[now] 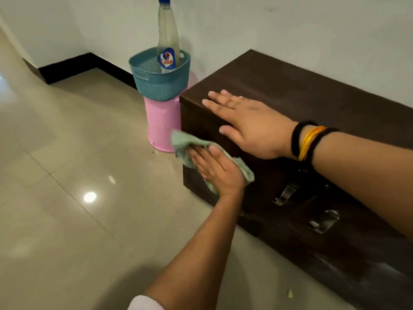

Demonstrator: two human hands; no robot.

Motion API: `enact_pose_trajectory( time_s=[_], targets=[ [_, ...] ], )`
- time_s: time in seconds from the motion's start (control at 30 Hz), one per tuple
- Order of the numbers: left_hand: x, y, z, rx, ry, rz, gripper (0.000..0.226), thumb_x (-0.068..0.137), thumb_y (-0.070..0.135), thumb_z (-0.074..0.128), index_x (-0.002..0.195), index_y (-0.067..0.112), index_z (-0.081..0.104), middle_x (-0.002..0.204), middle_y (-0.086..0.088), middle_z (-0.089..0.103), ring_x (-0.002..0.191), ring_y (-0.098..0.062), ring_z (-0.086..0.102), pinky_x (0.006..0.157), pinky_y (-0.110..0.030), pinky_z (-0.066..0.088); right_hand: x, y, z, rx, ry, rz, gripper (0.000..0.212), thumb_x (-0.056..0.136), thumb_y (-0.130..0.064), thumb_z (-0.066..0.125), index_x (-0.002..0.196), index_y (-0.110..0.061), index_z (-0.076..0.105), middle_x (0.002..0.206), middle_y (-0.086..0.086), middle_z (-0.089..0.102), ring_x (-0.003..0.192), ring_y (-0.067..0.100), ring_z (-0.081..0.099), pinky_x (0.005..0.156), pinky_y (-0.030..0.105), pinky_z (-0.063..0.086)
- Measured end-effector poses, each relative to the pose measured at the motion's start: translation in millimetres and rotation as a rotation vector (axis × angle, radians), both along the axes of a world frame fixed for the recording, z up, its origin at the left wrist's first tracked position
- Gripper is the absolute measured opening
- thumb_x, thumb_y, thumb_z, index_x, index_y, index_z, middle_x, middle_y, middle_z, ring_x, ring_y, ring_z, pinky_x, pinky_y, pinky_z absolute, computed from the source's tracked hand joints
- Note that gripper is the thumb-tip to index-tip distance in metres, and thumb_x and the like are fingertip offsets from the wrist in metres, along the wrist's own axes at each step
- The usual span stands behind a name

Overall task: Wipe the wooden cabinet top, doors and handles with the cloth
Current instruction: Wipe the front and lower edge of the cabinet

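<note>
A low dark wooden cabinet (312, 90) stands against the white wall. Its front has two doors (257, 204) with metal handles (286, 194) (324, 221). My left hand (214, 168) presses a light green cloth (183, 142) flat against the left end of the cabinet front, near the corner. The cloth sticks out past my fingers on both sides. My right hand (248, 124) lies flat, fingers spread, on the front edge of the top near the left corner, holding nothing. Black and yellow bands circle that wrist.
Just left of the cabinet a pink bin (162, 124) stands upside down on the floor, with a teal basket (156, 83) on it holding a tall spray bottle (168, 41). Glossy beige tiles (78, 175) stretch left and toward me. A small green scrap (290, 293) lies by the cabinet base.
</note>
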State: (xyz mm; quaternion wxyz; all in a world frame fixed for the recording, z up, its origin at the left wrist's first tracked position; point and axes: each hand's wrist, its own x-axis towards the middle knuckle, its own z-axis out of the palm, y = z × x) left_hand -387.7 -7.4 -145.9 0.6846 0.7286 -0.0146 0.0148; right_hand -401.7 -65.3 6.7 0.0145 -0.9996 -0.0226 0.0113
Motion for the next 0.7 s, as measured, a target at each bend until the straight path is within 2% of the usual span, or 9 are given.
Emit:
enact_pose_trajectory(
  time_s=[0.13,0.2,0.27,0.33,0.43,0.53,0.6,0.67,0.7],
  targets=[
    [7.4,-2.8,13.3,0.029,-0.203,-0.035,0.073,0.095,0.057,0.011,0.157,0.019,0.004,0.166,-0.007,0.006,0.153,-0.019,0.003,0.121,-0.039,0.001,0.5,-1.5,1.1,-0.008,-0.021,0.004,0.063,0.103,-0.029,0.039,0.159,-0.027,0.010,0.167,-0.001,0.007,0.153,0.017,0.005,0.125,0.040,0.011],
    [25.4,1.5,-0.8,0.010,-0.067,0.024,0.072,0.094,0.059,0.010,0.157,0.025,0.003,0.167,-0.003,0.002,0.153,-0.019,0.003,0.119,-0.039,0.003,1.6,-1.0,-0.2,0.005,-0.022,0.013,0.063,0.103,-0.030,0.039,0.159,-0.028,0.011,0.167,-0.002,0.008,0.153,0.016,0.005,0.124,0.041,0.012],
    [10.1,7.9,-12.7,0.028,0.106,-0.027,0.086,0.089,0.069,0.002,0.158,0.018,0.006,0.167,-0.007,-0.002,0.153,-0.024,0.003,0.121,-0.041,0.005,0.2,-1.1,-2.4,0.014,-0.025,-0.004,0.063,0.102,-0.030,0.040,0.159,-0.029,0.012,0.167,-0.003,0.009,0.153,0.016,0.006,0.124,0.043,0.013],
    [-27.1,8.4,-5.2,0.120,0.038,-0.154,0.099,0.083,0.078,-0.003,0.156,0.012,0.007,0.166,-0.012,-0.002,0.153,-0.025,-0.001,0.121,-0.042,0.001,-0.7,0.3,-0.6,0.006,-0.021,-0.017,0.064,0.102,-0.031,0.041,0.159,-0.030,0.011,0.167,-0.004,0.008,0.153,0.015,0.005,0.124,0.043,0.014],
    [-16.7,0.3,9.2,0.097,-0.194,-0.071,0.083,0.091,0.071,0.000,0.154,0.018,0.006,0.166,-0.010,0.006,0.151,-0.019,0.004,0.119,-0.036,0.001,-1.3,1.7,3.2,0.003,-0.014,-0.030,0.066,0.102,-0.033,0.042,0.159,-0.032,0.009,0.167,-0.006,0.005,0.153,0.013,0.003,0.124,0.042,0.013],
    [25.4,0.9,-18.5,0.081,-0.104,0.044,0.071,0.097,0.054,0.013,0.157,0.016,0.011,0.166,-0.008,0.009,0.151,-0.019,0.009,0.116,-0.023,0.002,1.2,0.6,1.7,0.017,-0.008,-0.025,0.067,0.102,-0.033,0.043,0.159,-0.031,0.009,0.167,-0.006,0.005,0.153,0.013,0.002,0.125,0.039,0.010],
    [2.4,9.6,-44.9,0.162,0.122,-0.051,0.075,0.098,0.051,0.004,0.156,0.003,0.012,0.165,-0.017,0.009,0.153,-0.026,0.009,0.119,-0.020,0.003,1.0,1.5,2.8,0.017,0.005,-0.022,0.067,0.102,-0.033,0.044,0.159,-0.031,0.009,0.167,-0.006,0.005,0.153,0.012,0.002,0.125,0.039,0.010],
    [-39.1,12.3,-55.5,0.326,0.053,-0.216,0.079,0.100,0.045,0.001,0.147,-0.014,0.021,0.158,-0.032,0.018,0.149,-0.040,0.016,0.121,-0.032,0.009,-0.5,0.8,3.6,0.017,-0.002,-0.034,0.067,0.101,-0.034,0.045,0.159,-0.032,0.009,0.167,-0.007,0.005,0.153,0.011,0.003,0.125,0.040,0.011],
    [-42.2,6.7,-53.7,0.326,-0.020,-0.234,0.080,0.101,0.047,0.002,0.146,-0.015,0.024,0.156,-0.032,0.021,0.148,-0.041,0.018,0.121,-0.033,0.009,-1.1,-0.3,3.9,0.018,-0.003,-0.039,0.067,0.101,-0.034,0.045,0.158,-0.032,0.009,0.167,-0.008,0.005,0.153,0.011,0.003,0.125,0.039,0.011]
  ],
)
